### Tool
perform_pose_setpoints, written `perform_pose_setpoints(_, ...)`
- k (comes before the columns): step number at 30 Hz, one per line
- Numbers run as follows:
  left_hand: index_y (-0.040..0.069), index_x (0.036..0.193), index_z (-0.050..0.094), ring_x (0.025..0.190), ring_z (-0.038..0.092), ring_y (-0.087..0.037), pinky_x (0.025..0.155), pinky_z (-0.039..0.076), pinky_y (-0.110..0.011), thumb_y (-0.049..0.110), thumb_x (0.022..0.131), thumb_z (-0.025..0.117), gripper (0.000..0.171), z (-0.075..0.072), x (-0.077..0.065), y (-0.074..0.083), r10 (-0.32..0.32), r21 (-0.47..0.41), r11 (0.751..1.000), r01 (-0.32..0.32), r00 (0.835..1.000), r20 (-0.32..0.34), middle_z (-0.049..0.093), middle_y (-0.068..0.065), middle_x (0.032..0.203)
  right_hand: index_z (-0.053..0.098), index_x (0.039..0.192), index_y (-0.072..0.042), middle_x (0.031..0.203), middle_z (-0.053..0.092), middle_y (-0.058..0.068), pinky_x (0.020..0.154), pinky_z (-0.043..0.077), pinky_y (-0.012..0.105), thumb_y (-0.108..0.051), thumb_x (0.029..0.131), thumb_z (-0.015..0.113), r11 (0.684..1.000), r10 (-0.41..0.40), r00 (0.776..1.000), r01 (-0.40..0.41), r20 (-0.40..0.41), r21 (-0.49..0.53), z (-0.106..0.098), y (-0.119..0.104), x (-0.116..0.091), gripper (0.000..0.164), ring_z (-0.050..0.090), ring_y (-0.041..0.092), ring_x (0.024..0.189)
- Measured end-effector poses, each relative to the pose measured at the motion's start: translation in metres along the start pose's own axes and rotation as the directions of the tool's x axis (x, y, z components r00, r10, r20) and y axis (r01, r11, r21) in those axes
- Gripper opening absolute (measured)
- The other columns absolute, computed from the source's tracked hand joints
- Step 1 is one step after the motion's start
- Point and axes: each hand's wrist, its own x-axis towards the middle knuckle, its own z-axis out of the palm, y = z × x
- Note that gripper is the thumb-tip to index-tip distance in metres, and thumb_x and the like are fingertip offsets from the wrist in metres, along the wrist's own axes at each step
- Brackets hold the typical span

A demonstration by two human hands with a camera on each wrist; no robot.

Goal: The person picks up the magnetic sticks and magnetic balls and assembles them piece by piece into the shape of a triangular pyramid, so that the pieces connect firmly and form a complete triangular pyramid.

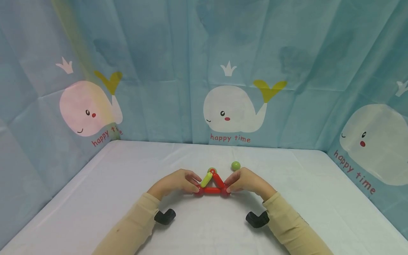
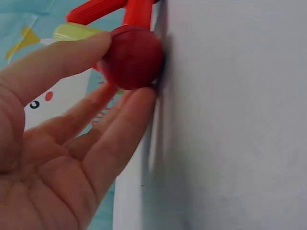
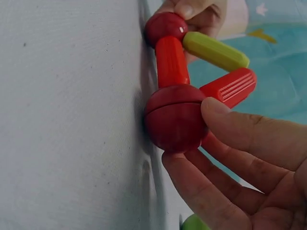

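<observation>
Two dark red balls, the left ball (image 2: 134,57) and the right ball (image 3: 175,122), are joined by a red rod (image 1: 211,191). My left hand (image 1: 179,183) pinches the left ball between thumb and fingertips. My right hand (image 1: 250,181) pinches the right ball likewise. A yellow-green rod (image 1: 206,179) slants up from the left ball, and a second red rod (image 1: 218,181) slants from the right one. In the head view their upper ends lean towards each other, forming a triangle. The balls sit at the white tabletop.
A green ball (image 1: 236,166) lies on the white table (image 1: 204,226) beyond my right hand. Another green ball (image 1: 209,170) shows partly behind the rods' upper ends. Behind the table hangs a blue curtain (image 1: 159,106) with whale prints. Black wrist mounts (image 1: 165,216) stick out by both sleeves.
</observation>
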Motion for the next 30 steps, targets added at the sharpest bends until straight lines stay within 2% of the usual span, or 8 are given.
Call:
perform_pose_setpoints(7,0.013,0.113,0.070,0.094,0.066,-0.013,0.086,0.054,-0.032,0.015,0.082,0.079,0.032,0.001,0.000,-0.004,0.024,-0.025,0.999,-0.024,1.000,-0.015,0.073,-0.001,0.105,0.078,0.100,-0.006,0.091,0.077,0.004,0.079,0.059,0.030,-0.010,0.081,0.080,1.000,-0.029,1.000,0.029,0.002,0.003,0.001,0.003,0.002,0.020,0.068,0.010,0.079)
perform_pose_setpoints(10,0.012,0.112,0.071,0.095,0.065,-0.014,0.088,0.054,-0.034,0.016,0.082,0.079,0.032,0.001,0.000,-0.004,0.027,-0.014,1.000,-0.028,0.999,-0.021,0.072,-0.001,0.107,0.078,0.101,-0.007,0.093,0.077,0.003,0.078,0.058,0.030,-0.014,0.080,0.081,0.999,-0.041,0.999,0.041,-0.008,-0.017,-0.004,0.004,0.003,0.022,0.067,0.010,0.080)
perform_pose_setpoints(12,0.013,0.112,0.071,0.098,0.064,-0.015,0.090,0.053,-0.037,0.017,0.082,0.079,0.031,0.000,0.000,-0.005,0.025,-0.008,1.000,-0.025,0.999,-0.021,0.071,0.000,0.109,0.078,0.103,-0.008,0.097,0.076,0.002,0.079,0.057,0.031,-0.019,0.080,0.081,0.999,-0.045,0.997,0.044,-0.057,-0.031,-0.009,0.005,0.003,0.025,0.066,0.011,0.083)
perform_pose_setpoints(14,0.014,0.111,0.071,0.099,0.062,-0.015,0.093,0.052,-0.039,0.019,0.082,0.078,0.031,0.001,0.001,-0.005,0.019,-0.003,1.000,-0.019,1.000,-0.017,0.071,0.001,0.110,0.077,0.106,-0.009,0.103,0.076,0.005,0.084,0.056,0.034,-0.021,0.081,0.081,0.999,-0.042,0.989,0.040,-0.144,-0.016,-0.015,0.006,0.004,0.029,0.067,0.014,0.089)
perform_pose_setpoints(17,0.016,0.111,0.072,0.100,0.061,-0.015,0.095,0.050,-0.041,0.022,0.082,0.078,0.030,0.001,0.003,-0.006,0.011,-0.004,1.000,-0.011,1.000,-0.006,0.070,0.002,0.109,0.075,0.113,-0.008,0.112,0.075,0.010,0.095,0.054,0.043,-0.023,0.084,0.079,0.998,-0.046,0.960,0.057,-0.278,0.033,-0.024,0.010,0.006,0.032,0.067,0.021,0.102)
perform_pose_setpoints(19,0.015,0.111,0.072,0.098,0.062,-0.015,0.094,0.050,-0.040,0.022,0.082,0.079,0.030,0.001,0.003,-0.006,0.010,-0.010,1.000,-0.010,1.000,0.001,0.070,0.003,0.108,0.073,0.117,-0.007,0.117,0.073,0.012,0.101,0.050,0.048,-0.024,0.087,0.076,0.995,-0.047,0.941,0.072,-0.335,0.063,-0.030,0.012,0.007,0.035,0.066,0.025,0.111)
perform_pose_setpoints(25,0.015,0.109,0.072,0.098,0.061,-0.016,0.094,0.049,-0.042,0.022,0.082,0.078,0.028,0.000,0.002,-0.006,0.009,-0.006,1.000,-0.009,1.000,-0.003,0.070,0.002,0.106,0.068,0.123,-0.005,0.125,0.070,0.014,0.106,0.045,0.051,-0.027,0.089,0.074,0.992,-0.040,0.923,0.081,-0.383,0.092,-0.041,0.020,0.016,0.041,0.061,0.031,0.121)
perform_pose_setpoints(30,0.015,0.109,0.072,0.100,0.060,-0.016,0.096,0.047,-0.043,0.021,0.081,0.079,0.030,0.002,0.002,-0.006,0.011,-0.008,1.000,-0.011,1.000,-0.010,0.070,0.002,0.108,0.065,0.126,0.000,0.126,0.068,0.020,0.106,0.047,0.049,-0.024,0.087,0.075,0.996,-0.026,0.931,0.055,-0.365,0.070,-0.044,0.023,0.027,0.047,0.062,0.034,0.121)
